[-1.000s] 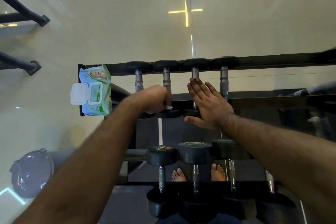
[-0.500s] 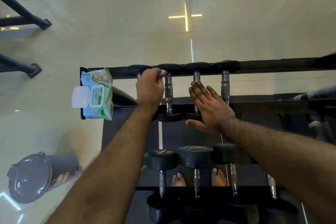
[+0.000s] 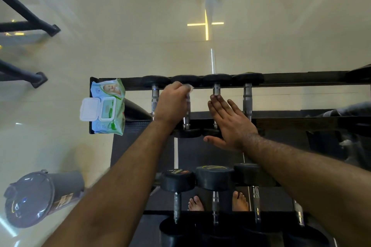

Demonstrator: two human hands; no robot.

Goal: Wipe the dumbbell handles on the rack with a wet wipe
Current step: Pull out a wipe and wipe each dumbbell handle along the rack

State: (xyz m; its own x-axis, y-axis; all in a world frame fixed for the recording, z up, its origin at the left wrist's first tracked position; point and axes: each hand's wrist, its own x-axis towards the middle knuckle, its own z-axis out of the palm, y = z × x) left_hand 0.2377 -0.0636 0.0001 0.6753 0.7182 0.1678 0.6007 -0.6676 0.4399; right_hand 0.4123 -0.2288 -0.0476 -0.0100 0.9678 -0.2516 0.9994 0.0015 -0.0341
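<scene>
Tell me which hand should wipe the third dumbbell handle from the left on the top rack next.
Left. The left hand already grips the white wet wipe on the second chrome handle, right beside the third chrome handle. The right hand lies flat and open there, holding nothing.

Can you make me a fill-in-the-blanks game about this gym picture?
1. The left hand holds a white ____ against a dumbbell handle.
2. The right hand lies flat and ____ on the next dumbbell.
3. The wipes pack at the end of the rack has its lid ____.
4. The top row holds ____ dumbbells.

Missing words: wipe; open; open; four
</scene>
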